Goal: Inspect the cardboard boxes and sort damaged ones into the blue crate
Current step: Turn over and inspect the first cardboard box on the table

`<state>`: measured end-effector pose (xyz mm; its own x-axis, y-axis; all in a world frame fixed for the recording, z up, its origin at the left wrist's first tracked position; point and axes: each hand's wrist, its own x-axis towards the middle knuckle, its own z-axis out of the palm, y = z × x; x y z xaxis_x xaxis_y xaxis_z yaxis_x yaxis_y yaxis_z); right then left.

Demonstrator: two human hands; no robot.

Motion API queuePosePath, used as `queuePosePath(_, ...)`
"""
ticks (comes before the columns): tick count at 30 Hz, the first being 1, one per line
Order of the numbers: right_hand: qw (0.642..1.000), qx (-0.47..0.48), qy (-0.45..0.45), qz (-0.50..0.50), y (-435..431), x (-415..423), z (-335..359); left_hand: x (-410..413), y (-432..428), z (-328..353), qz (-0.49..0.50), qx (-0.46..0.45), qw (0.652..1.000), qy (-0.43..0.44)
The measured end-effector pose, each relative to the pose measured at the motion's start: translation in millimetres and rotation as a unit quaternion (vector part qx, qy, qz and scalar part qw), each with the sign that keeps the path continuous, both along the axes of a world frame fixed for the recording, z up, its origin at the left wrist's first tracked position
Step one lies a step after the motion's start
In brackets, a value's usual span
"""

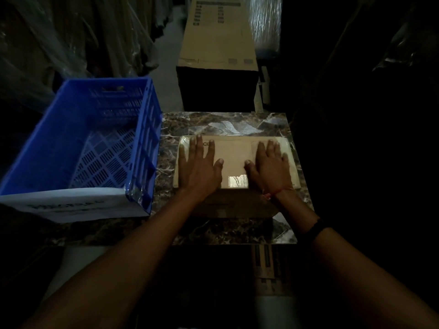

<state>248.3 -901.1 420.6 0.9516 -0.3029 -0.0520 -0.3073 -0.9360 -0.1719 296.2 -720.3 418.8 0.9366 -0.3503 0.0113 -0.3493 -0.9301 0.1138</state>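
Observation:
A flat brown cardboard box lies on the marble-patterned tabletop, with a strip of clear tape at its near edge. A second box shows beneath it, toward me. My left hand lies flat on the box's left part, fingers straight and spread. My right hand lies flat on its right part in the same way. The blue crate stands to the left of the box, and nothing is inside it.
A white paper label covers the crate's near wall. A long large carton lies beyond the table. Plastic-wrapped goods line the left side. Another carton sits below the table's near edge. The right side is dark.

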Motion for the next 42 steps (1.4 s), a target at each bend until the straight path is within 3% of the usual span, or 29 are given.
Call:
queuePosePath(4, 0.998, -0.054, -0.023, -0.016, -4, -16, -12, -6, 9, -10, 0.019, -0.004, 1.0, 0.004)
queuePosePath(12, 1.0, -0.028, -0.013, 0.004, -12, -13, -10, -3, 8, -4, 0.013, -0.004, 0.999, 0.031)
queuePosePath(18, 0.993, -0.06, -0.058, -0.086, -24, -41, -15, 0, 30, -4, 0.065, -0.036, 0.996, 0.052)
queuePosePath(20, 0.995, -0.027, -0.072, -0.067, -25, -40, -12, -2, 30, -5, 0.068, -0.064, 0.993, 0.075)
queuePosePath(22, 0.982, 0.092, -0.129, -0.1, -31, -38, -14, -1, 31, -5, 0.076, -0.083, 0.99, 0.086)
queuePosePath(24, 0.91, 0.295, -0.198, -0.214, -37, -43, -20, -2, 30, -4, 0.102, -0.107, 0.985, 0.088)
queuePosePath(27, 0.719, 0.596, -0.19, -0.302, -33, -60, -24, -5, 22, -1, 0.154, -0.186, 0.964, 0.112)
queuePosePath(28, 0.691, 0.629, -0.186, -0.306, -32, -63, -22, -6, 19, -1, 0.159, -0.209, 0.958, 0.12)
queuePosePath(30, 0.676, 0.633, -0.202, -0.318, -32, -65, -16, -6, 17, -3, 0.155, -0.233, 0.951, 0.129)
queuePosePath(33, 0.705, 0.59, -0.235, -0.317, -38, -63, 1, -5, 17, -1, 0.16, -0.263, 0.94, 0.147)
queuePosePath(36, 0.775, 0.509, -0.245, -0.283, -42, -59, 29, -7, 16, 1, 0.171, -0.32, 0.914, 0.183)
queuePosePath(40, 0.829, 0.475, -0.219, -0.198, -35, -43, 70, -2, 18, 0, 0.197, -0.387, 0.865, 0.253)
queuePosePath(42, 0.881, 0.407, -0.189, -0.152, -22, -39, 86, 5, 19, -1, 0.215, -0.391, 0.848, 0.285)
